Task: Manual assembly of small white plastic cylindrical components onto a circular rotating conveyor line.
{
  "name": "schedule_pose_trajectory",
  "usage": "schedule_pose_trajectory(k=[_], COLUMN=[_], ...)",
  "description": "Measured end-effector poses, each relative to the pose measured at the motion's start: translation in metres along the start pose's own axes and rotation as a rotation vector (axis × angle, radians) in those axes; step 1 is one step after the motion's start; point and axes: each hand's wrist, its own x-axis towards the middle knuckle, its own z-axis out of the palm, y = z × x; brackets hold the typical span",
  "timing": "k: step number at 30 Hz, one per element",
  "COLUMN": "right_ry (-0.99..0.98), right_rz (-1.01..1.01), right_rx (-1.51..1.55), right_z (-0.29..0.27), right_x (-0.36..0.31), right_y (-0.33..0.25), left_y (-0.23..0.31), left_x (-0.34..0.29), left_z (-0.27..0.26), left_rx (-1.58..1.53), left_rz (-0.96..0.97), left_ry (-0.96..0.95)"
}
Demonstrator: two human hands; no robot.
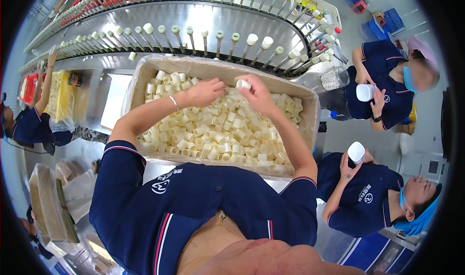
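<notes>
Open air is lying over the loose cream tubes, between the forearms; only a slim gap is parting left hand from right hand; the lined box is walling both in; beyond, rods are crowding the way.

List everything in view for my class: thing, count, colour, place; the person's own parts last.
Caps: many, cream, heaped in carton
Carton: one, brown, plastic-lined, before the person
Conveyor: one, silver, beyond carton
Capped pins: many, grey, cream-topped, around conveyor
Jar: one, clear, right of carton
Basket: one, white, upper right
Bins: several, red, yellow, blue, outer edges
Containers: two, white, held at right
Co-workers: at least three, navy shirts, left and right
Own shirt: one, navy, lower centre
Left hand: one, bare, over caps
Right hand: one, bare, pinching a cap
</notes>
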Motion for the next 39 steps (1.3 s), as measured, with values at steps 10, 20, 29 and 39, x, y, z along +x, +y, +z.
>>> schedule_pose_trajectory(k=[10,20,29,39], right_ry=[0.235,0.405,0.279,0.088], right_rz=[-0.319,-0.472,-0.275,-0.095], right_rx=[-1.154,-1.253,-1.244,-1.586], right_z=[-0.092,-0.086,-0.012,0.003], right_x=[0.114,0.082,-0.057,-0.054], right_y=[-0.010,0.018,0.112,0.128], left_y=[0.004,-0.007,-0.013,0.002], left_x=[-0.007,-0.010,-0.001,-0.009], left_z=[0.023,0.038,0.062,0.035], left_rx=[-0.269,-0.344,-0.324,-0.399], left_rz=[-0.488,-0.449,-0.383,-0.307], left_ry=[-0.526,-0.635,-0.568,-0.548])
